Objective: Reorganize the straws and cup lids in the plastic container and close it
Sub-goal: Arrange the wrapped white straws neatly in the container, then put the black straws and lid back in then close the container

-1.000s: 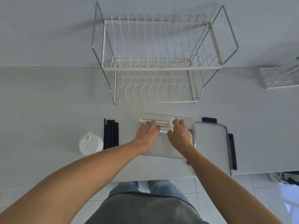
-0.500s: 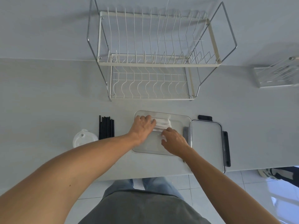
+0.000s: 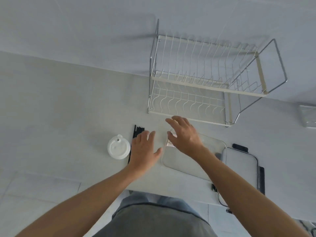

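The clear plastic container (image 3: pixel 212 151) lies open on the white counter, and white wrapped straws (image 3: pixel 170 143) peek out inside it under my right hand (image 3: pixel 185 135). That hand hovers over the container's left end with fingers spread and nothing in them. My left hand (image 3: pixel 144 149) is open too, just left of the container, over the lower part of a bundle of black straws (image 3: pixel 137 130). A stack of white cup lids (image 3: pixel 118 149) sits left of the black straws. The container's lid (image 3: pixel 241 170), with black clasps, lies flat to the right.
A two-tier wire dish rack (image 3: pixel 205 82) stands against the wall behind the container. A clear acrylic holder (image 3: pixel 307 117) is at the far right edge. The counter's front edge runs just below the container, with my lap beneath it.
Both hands have let go of the white straws and lifted off them. My left hand moved left toward the black straws, and the view swung left and tilted.
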